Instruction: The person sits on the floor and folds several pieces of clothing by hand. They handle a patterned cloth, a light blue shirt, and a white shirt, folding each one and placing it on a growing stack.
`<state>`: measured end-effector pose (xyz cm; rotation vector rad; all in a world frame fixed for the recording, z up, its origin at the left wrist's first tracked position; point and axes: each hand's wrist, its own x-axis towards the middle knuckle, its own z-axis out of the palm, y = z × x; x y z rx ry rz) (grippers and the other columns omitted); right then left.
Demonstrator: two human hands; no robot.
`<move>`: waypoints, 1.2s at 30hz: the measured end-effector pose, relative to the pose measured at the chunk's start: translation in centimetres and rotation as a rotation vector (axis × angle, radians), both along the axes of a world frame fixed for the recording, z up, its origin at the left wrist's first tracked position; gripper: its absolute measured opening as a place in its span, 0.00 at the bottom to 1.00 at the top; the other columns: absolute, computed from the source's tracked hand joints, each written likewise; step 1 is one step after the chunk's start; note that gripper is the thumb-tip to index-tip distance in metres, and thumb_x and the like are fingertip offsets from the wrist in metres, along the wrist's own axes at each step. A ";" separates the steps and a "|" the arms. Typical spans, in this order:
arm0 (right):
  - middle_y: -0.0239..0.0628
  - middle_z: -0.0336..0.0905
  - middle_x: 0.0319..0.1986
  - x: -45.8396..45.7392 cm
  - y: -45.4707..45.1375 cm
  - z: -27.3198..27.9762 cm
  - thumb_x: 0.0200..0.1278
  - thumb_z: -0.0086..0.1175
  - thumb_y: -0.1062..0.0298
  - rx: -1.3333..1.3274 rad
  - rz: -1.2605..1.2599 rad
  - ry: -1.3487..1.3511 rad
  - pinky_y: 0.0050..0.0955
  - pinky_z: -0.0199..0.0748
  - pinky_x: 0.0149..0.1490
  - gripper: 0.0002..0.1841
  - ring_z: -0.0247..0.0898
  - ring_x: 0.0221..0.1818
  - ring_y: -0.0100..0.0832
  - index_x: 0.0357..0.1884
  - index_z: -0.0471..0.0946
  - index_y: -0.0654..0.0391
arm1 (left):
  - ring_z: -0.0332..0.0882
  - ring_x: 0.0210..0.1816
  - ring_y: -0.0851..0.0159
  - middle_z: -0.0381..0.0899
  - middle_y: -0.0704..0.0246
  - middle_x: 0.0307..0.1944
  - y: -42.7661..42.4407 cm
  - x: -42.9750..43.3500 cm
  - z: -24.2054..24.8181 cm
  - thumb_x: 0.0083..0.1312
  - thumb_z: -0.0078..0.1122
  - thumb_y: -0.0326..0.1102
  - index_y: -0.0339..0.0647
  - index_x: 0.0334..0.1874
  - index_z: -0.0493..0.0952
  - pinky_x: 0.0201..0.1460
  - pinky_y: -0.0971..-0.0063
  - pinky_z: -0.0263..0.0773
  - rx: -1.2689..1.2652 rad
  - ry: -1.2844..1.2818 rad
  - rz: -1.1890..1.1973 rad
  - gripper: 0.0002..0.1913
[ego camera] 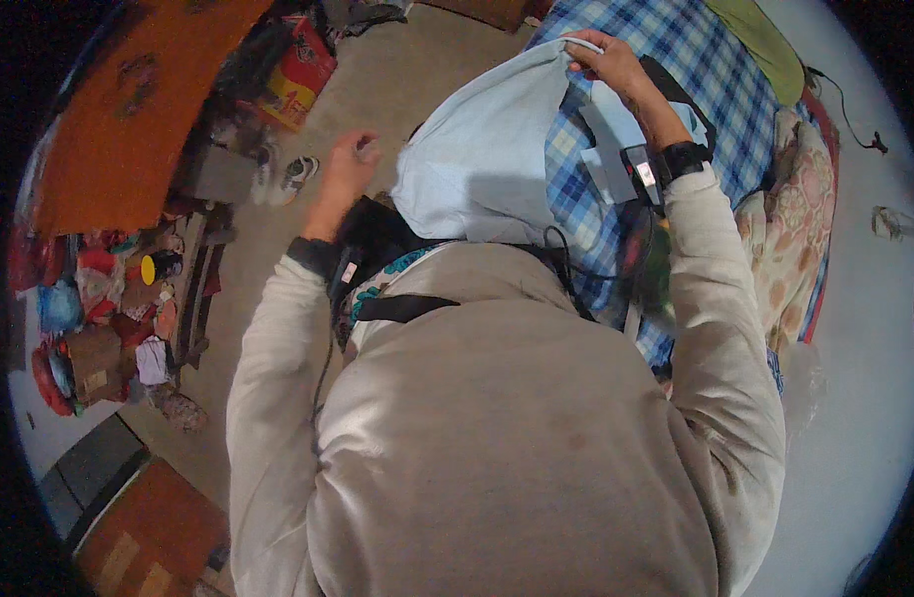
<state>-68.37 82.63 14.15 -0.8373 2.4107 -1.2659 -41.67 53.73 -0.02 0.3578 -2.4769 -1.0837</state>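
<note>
A light blue cloth [487,142], perhaps a garment, is spread across my lap and the edge of the blue plaid bedding [688,52]. Its far right corner is pinched between the thumb and fingers of my right hand [602,60], which holds it raised. My left hand [350,166] hovers to the left of the cloth, apart from it. Its fingers are loosely curled and slightly blurred, with nothing visible in them. Under my right forearm lie more light blue fabric [610,123] and a black item [669,82], partly hidden by the arm.
Black devices with cables sit on both wrists. A patterned blanket [796,224] lies at the bed's right, by a pale wall [867,313]. On the floor at left are shoes [300,173], a red and yellow box [302,78], and a wooden rack [196,287] beside assorted items.
</note>
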 end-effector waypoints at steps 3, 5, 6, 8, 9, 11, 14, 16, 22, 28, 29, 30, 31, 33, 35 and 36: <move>0.25 0.78 0.29 2.1 0.5 0.2 0.63 0.54 0.57 0.030 0.024 -0.029 0.15 0.65 0.35 0.15 0.71 0.30 0.14 0.46 0.78 0.53 | 0.78 0.38 0.60 0.78 0.64 0.35 2.9 -0.8 2.2 0.54 0.59 0.25 0.38 0.41 0.77 0.42 0.70 0.72 0.231 0.094 -0.321 0.12; 0.25 0.78 0.28 3.8 1.3 0.4 0.63 0.54 0.57 0.050 0.063 -0.027 0.15 0.65 0.35 0.15 0.71 0.30 0.14 0.46 0.78 0.54 | 0.78 0.39 0.59 0.78 0.64 0.36 5.5 -1.9 3.4 0.53 0.59 0.24 0.39 0.41 0.78 0.42 0.70 0.72 0.123 0.019 -0.573 0.12; 0.26 0.78 0.26 5.1 1.9 0.1 0.63 0.54 0.56 0.044 0.039 -0.049 0.15 0.66 0.35 0.15 0.71 0.29 0.15 0.45 0.78 0.55 | 0.77 0.39 0.59 0.78 0.64 0.36 6.8 -2.5 3.6 0.52 0.59 0.24 0.39 0.41 0.78 0.42 0.69 0.72 0.063 0.045 -0.715 0.12; 0.27 0.78 0.27 7.2 2.9 -0.7 0.63 0.53 0.56 0.048 -0.011 -0.152 0.15 0.67 0.35 0.16 0.71 0.29 0.16 0.46 0.77 0.57 | 0.77 0.41 0.57 0.78 0.63 0.37 9.4 -3.3 3.4 0.52 0.61 0.27 0.40 0.37 0.79 0.41 0.67 0.72 0.076 -0.036 -0.855 0.09; 0.27 0.78 0.28 8.2 3.4 -1.1 0.64 0.53 0.55 0.007 -0.008 -0.232 0.15 0.67 0.34 0.17 0.71 0.29 0.16 0.46 0.76 0.58 | 0.77 0.41 0.56 0.78 0.63 0.36 10.5 -3.7 3.1 0.53 0.61 0.29 0.40 0.36 0.79 0.41 0.66 0.72 0.094 -0.010 -0.935 0.08; 0.31 0.78 0.30 9.7 4.3 -1.8 0.65 0.51 0.55 0.001 -0.009 -0.259 0.17 0.68 0.33 0.19 0.72 0.28 0.18 0.49 0.75 0.61 | 0.76 0.41 0.55 0.76 0.62 0.37 12.4 -4.0 2.4 0.55 0.60 0.31 0.40 0.37 0.77 0.42 0.65 0.72 0.024 -0.004 -0.974 0.08; 0.34 0.77 0.33 11.1 5.2 -2.3 0.65 0.52 0.57 -0.048 -0.080 -0.403 0.18 0.70 0.33 0.24 0.73 0.30 0.20 0.55 0.69 0.66 | 0.76 0.41 0.54 0.76 0.60 0.37 14.2 -5.0 2.2 0.57 0.59 0.32 0.40 0.38 0.77 0.42 0.63 0.72 -0.194 -0.178 -1.026 0.08; 0.34 0.77 0.35 11.6 5.5 -2.4 0.65 0.52 0.57 -0.106 -0.161 -0.489 0.18 0.70 0.33 0.25 0.73 0.30 0.21 0.56 0.68 0.66 | 0.75 0.41 0.54 0.76 0.60 0.36 14.5 -5.6 2.5 0.58 0.58 0.32 0.40 0.38 0.77 0.42 0.63 0.72 -0.283 -0.284 -0.992 0.08; 0.34 0.79 0.33 12.0 5.8 -2.8 0.67 0.48 0.56 -0.139 -0.200 -0.554 0.18 0.68 0.33 0.21 0.73 0.28 0.21 0.51 0.72 0.65 | 0.76 0.42 0.58 0.77 0.61 0.35 12.2 -5.7 4.1 0.61 0.53 0.30 0.38 0.39 0.76 0.44 0.68 0.71 0.134 -0.030 -0.807 0.06; 0.35 0.79 0.31 11.9 5.7 -3.3 0.68 0.47 0.55 -0.231 -0.193 -0.698 0.17 0.70 0.33 0.21 0.71 0.27 0.22 0.49 0.72 0.66 | 0.70 0.39 0.73 0.74 0.73 0.36 10.5 -6.1 5.7 0.64 0.53 0.33 0.40 0.45 0.74 0.44 0.77 0.67 0.566 -0.110 -0.734 0.09; 0.36 0.79 0.32 12.0 5.5 -3.2 0.68 0.47 0.55 -0.267 -0.185 -0.768 0.17 0.71 0.34 0.22 0.72 0.28 0.22 0.49 0.71 0.67 | 0.69 0.39 0.74 0.73 0.75 0.36 10.4 -6.2 6.0 0.64 0.53 0.33 0.41 0.46 0.73 0.44 0.78 0.67 0.618 -0.133 -0.740 0.10; 0.37 0.79 0.33 12.2 5.3 -3.1 0.68 0.46 0.55 -0.259 -0.258 -0.823 0.17 0.72 0.34 0.22 0.73 0.30 0.23 0.50 0.71 0.68 | 0.68 0.39 0.76 0.72 0.76 0.36 10.3 -6.4 6.3 0.64 0.54 0.33 0.41 0.47 0.73 0.43 0.79 0.67 0.673 -0.158 -0.747 0.10; 0.39 0.78 0.32 12.4 5.0 -2.9 0.69 0.45 0.55 -0.321 -0.203 -0.850 0.17 0.73 0.34 0.22 0.73 0.29 0.23 0.49 0.70 0.67 | 0.68 0.39 0.76 0.73 0.77 0.36 10.3 -6.5 6.6 0.63 0.55 0.32 0.41 0.46 0.74 0.43 0.80 0.67 0.734 -0.220 -0.713 0.10; 0.41 0.78 0.30 13.1 4.5 -2.6 0.70 0.44 0.53 -0.394 -0.196 -0.881 0.17 0.74 0.33 0.22 0.73 0.27 0.23 0.48 0.70 0.67 | 0.69 0.39 0.77 0.73 0.77 0.37 10.4 -6.7 7.0 0.62 0.57 0.31 0.41 0.45 0.74 0.42 0.81 0.67 0.856 -0.336 -0.651 0.10; 0.42 0.77 0.39 13.5 4.2 -2.0 0.68 0.47 0.61 -0.410 -0.182 -0.923 0.17 0.75 0.37 0.20 0.75 0.35 0.24 0.54 0.67 0.67 | 0.70 0.38 0.77 0.74 0.77 0.36 10.6 -6.9 7.3 0.60 0.59 0.31 0.41 0.44 0.75 0.41 0.81 0.68 0.790 -0.318 -0.641 0.10; 0.41 0.76 0.42 13.7 4.0 -1.8 0.67 0.48 0.64 -0.419 -0.155 -0.899 0.17 0.75 0.39 0.20 0.75 0.38 0.24 0.56 0.66 0.66 | 0.70 0.37 0.77 0.75 0.77 0.36 10.6 -6.8 7.4 0.60 0.60 0.31 0.41 0.43 0.75 0.40 0.81 0.68 0.761 -0.301 -0.644 0.10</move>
